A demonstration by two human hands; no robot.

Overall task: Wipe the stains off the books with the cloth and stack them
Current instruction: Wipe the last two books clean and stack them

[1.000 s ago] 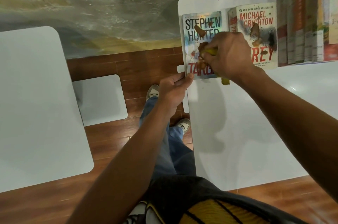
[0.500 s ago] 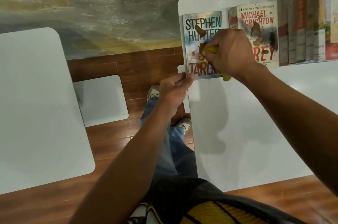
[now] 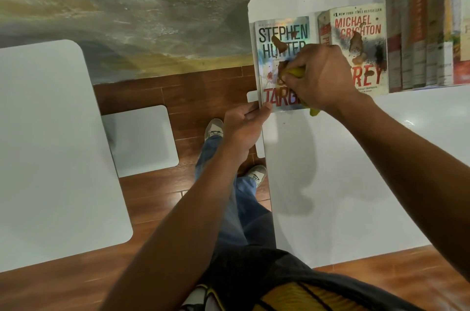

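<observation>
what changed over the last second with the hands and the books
The right hand, gripping the yellow cloth, moved slightly up the Stephen Hunter book, from the title toward mid-cover. The left hand still holds its lower left corner. The Michael Crichton book stayed put, still stained.

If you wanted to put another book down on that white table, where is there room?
The white table is bare below the Stephen Hunter book and the Michael Crichton book, down to its near edge. A thin bare strip runs behind both books. The far end is crowded: the two books, the row of books at right, and the right hand with the cloth.
</observation>
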